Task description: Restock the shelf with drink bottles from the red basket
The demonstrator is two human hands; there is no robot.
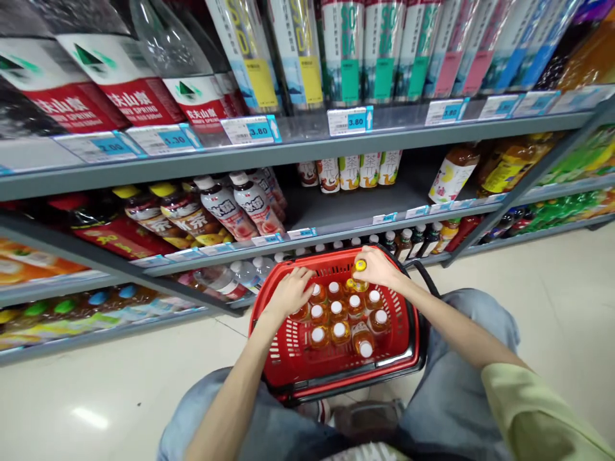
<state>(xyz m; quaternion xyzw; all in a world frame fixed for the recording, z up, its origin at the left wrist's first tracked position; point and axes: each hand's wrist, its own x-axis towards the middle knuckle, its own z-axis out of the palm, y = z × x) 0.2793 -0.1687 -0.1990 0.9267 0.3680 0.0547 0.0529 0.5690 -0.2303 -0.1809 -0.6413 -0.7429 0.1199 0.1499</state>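
A red shopping basket [283,368] with black handles sits between my knees, holding several amber bottles with white caps [337,307]. Toward its back right, my right hand [377,267] pinches a yellow-capped bottle [360,269] near its cap, upright inside the basket. Another yellow cap shows just beside that bottle. My left hand [292,293] reaches over the basket's left side, palm down with fingers stretched out. It lies just above an amber bottle [300,312]; whether it touches that bottle I cannot tell. One white-capped bottle [364,339] at the front leans toward me.
Store shelving [307,150] rises right behind the basket. Its middle shelf carries peach drink bottles [254,205] and small tea drinks [349,171]; soda bottles [343,51] stand above. Pale tiled floor [542,288] extends to both sides. My knees flank the basket.
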